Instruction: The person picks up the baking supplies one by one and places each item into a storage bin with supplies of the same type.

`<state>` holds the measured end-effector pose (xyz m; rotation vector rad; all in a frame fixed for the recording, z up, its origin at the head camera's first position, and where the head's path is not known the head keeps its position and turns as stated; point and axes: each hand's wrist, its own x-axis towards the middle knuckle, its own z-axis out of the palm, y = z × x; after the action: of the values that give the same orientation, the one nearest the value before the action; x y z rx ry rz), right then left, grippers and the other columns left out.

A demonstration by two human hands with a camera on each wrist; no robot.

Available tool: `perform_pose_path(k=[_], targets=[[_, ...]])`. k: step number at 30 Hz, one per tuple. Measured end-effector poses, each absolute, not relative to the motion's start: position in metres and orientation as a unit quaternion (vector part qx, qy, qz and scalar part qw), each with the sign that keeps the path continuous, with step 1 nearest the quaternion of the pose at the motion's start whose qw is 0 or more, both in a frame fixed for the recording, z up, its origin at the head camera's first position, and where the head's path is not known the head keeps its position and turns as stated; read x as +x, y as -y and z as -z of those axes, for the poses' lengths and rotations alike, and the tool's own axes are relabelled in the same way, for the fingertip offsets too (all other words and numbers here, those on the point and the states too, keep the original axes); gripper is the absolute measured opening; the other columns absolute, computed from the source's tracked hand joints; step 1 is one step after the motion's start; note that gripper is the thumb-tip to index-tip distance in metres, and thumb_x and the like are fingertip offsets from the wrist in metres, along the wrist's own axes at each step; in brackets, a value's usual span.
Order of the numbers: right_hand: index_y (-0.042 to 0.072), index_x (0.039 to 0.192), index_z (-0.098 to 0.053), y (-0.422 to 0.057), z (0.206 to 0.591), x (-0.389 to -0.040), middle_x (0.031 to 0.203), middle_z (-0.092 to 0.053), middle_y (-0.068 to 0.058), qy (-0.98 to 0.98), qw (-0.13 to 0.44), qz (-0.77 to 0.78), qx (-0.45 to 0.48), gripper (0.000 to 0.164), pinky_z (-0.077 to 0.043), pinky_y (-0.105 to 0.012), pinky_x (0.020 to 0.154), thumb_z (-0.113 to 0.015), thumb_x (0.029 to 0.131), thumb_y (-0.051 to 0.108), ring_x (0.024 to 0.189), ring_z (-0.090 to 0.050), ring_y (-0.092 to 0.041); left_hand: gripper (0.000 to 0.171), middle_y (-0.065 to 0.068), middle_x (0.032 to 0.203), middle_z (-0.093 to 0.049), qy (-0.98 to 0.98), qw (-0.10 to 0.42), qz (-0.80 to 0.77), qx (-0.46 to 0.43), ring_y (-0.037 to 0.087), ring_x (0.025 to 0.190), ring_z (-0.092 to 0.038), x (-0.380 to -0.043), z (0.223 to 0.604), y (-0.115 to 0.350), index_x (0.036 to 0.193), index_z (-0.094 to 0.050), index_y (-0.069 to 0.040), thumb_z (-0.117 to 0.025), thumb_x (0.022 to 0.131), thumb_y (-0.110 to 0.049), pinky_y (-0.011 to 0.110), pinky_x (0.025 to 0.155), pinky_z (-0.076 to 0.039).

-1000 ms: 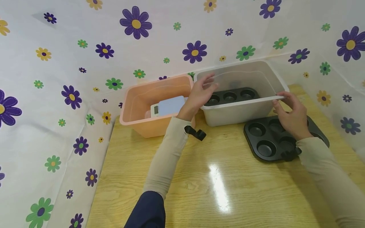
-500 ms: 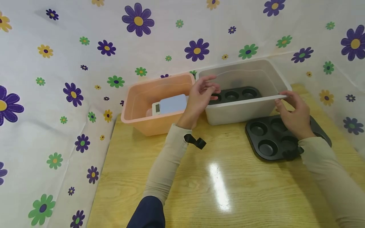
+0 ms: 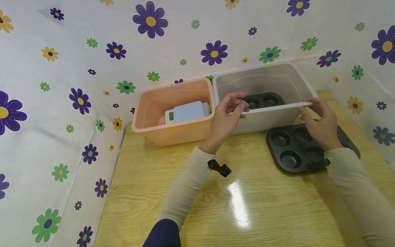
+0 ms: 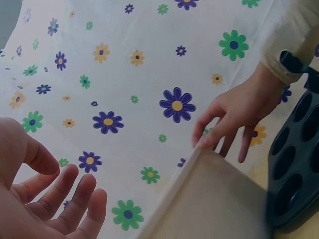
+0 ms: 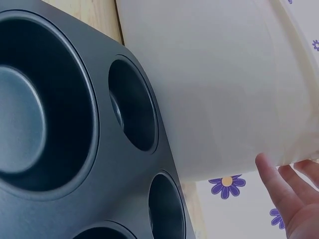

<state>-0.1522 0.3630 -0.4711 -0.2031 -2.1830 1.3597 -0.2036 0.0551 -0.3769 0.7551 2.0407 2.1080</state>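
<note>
My right hand (image 3: 322,125) pinches the front right corner of the white bin's (image 3: 271,120) rim, thumb outside and fingers over the edge. My left hand (image 3: 224,118) hovers at the front rim of the same bin toward its left end, fingers loosely bent. In the left wrist view, nothing is between the fingers of the left hand (image 4: 55,199), which is apart from the rim. Inside the bin lies a dark muffin pan (image 3: 261,99), partly hidden by the left hand. A second muffin pan (image 3: 285,149) lies on the table under my right hand and wrist.
Left of the white bin stands an orange bin (image 3: 172,137). It holds a kitchen scale (image 3: 188,111) with a pale blue top and a small display. Both bins stand at the back of the wooden table (image 3: 148,178), against a flower-patterned sheet (image 3: 172,44).
My left hand has moved from over the inside of the white bin toward me and right, to its front rim. My right hand keeps hold of the corner.
</note>
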Motion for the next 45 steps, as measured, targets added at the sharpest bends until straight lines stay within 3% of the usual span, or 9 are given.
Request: perform_pose_path(k=[7,17,21,22,26,29,33,35,45], targets=[[0.005,0.143,-0.063,-0.366,0.472,-0.151,0.134,-0.068,0.016,0.819,0.266,-0.501,-0.088,0.042,-0.052,0.001,0.079,-0.073,0.105,0.02,0.119,-0.059,0.014,0.03,0.031,0.118,-0.07,-0.67,0.079,-0.681,0.285,0.044,0.109,-0.072,-0.187,0.397,-0.069,0.14,-0.063,0.003,-0.055,0.111,-0.001,0.028,0.086,-0.067],[0.001,0.142,-0.064,-0.365,0.474,-0.15,0.134,-0.07,0.013,0.812,0.275,-0.509,-0.073,0.041,-0.053,0.0,0.077,-0.074,0.105,0.015,0.118,-0.061,0.014,0.03,0.029,0.119,-0.071,-0.664,0.125,-0.691,0.257,0.011,0.096,-0.07,-0.174,0.416,-0.076,0.139,-0.064,0.002,-0.057,0.11,-0.002,0.021,0.081,-0.063],[0.002,0.143,-0.063,-0.365,0.474,-0.15,0.136,-0.07,0.01,0.814,0.272,-0.507,-0.077,0.042,-0.053,0.0,0.076,-0.074,0.105,0.016,0.119,-0.06,0.014,0.032,0.029,0.117,-0.07,-0.662,0.135,-0.694,0.249,0.012,0.095,-0.068,-0.172,0.425,-0.08,0.139,-0.063,0.005,-0.056,0.11,-0.002,0.034,0.085,-0.066],[0.003,0.143,-0.063,-0.365,0.474,-0.15,0.137,-0.07,0.009,0.816,0.271,-0.505,-0.08,0.042,-0.053,0.0,0.077,-0.073,0.105,0.017,0.12,-0.06,0.014,0.032,0.03,0.117,-0.07,-0.662,0.137,-0.695,0.247,0.018,0.096,-0.07,-0.172,0.427,-0.081,0.14,-0.063,0.005,-0.056,0.11,-0.001,0.034,0.085,-0.066],[0.005,0.144,-0.064,-0.365,0.473,-0.149,0.137,-0.07,0.01,0.815,0.269,-0.506,-0.082,0.041,-0.053,0.0,0.077,-0.073,0.105,0.017,0.121,-0.06,0.013,0.03,0.03,0.117,-0.07,-0.656,0.143,-0.702,0.237,0.012,0.094,-0.071,-0.171,0.435,-0.083,0.138,-0.064,0.003,-0.055,0.11,-0.001,0.027,0.081,-0.065],[0.005,0.142,-0.065,-0.365,0.473,-0.15,0.133,-0.069,0.014,0.809,0.275,-0.513,-0.077,0.04,-0.054,-0.001,0.076,-0.074,0.104,0.015,0.12,-0.061,0.012,0.029,0.03,0.117,-0.07,-0.653,0.147,-0.707,0.227,0.017,0.096,-0.074,-0.171,0.439,-0.085,0.137,-0.065,0.004,-0.056,0.11,0.0,0.019,0.076,-0.061],[0.004,0.142,-0.065,-0.366,0.474,-0.151,0.133,-0.07,0.012,0.807,0.277,-0.516,-0.075,0.04,-0.054,-0.001,0.076,-0.074,0.104,0.013,0.12,-0.061,0.013,0.03,0.029,0.118,-0.071,-0.655,0.16,-0.708,0.211,0.046,0.11,-0.072,-0.171,0.446,-0.088,0.138,-0.064,0.006,-0.056,0.11,-0.001,0.02,0.077,-0.062],[0.003,0.143,-0.064,-0.366,0.474,-0.152,0.134,-0.07,0.01,0.809,0.276,-0.514,-0.075,0.041,-0.054,-0.001,0.076,-0.074,0.104,0.013,0.12,-0.061,0.013,0.03,0.027,0.118,-0.071,-0.657,0.168,-0.707,0.203,0.051,0.114,-0.07,-0.17,0.45,-0.089,0.138,-0.065,0.006,-0.056,0.11,-0.001,0.02,0.077,-0.062],[0.001,0.144,-0.062,-0.365,0.472,-0.152,0.136,-0.069,0.012,0.812,0.272,-0.511,-0.072,0.043,-0.053,-0.001,0.077,-0.073,0.105,0.015,0.121,-0.06,0.013,0.029,0.026,0.114,-0.073,-0.658,0.178,-0.709,0.179,0.009,0.089,-0.069,-0.167,0.471,-0.097,0.135,-0.068,0.004,-0.057,0.108,0.001,0.018,0.072,-0.06]])
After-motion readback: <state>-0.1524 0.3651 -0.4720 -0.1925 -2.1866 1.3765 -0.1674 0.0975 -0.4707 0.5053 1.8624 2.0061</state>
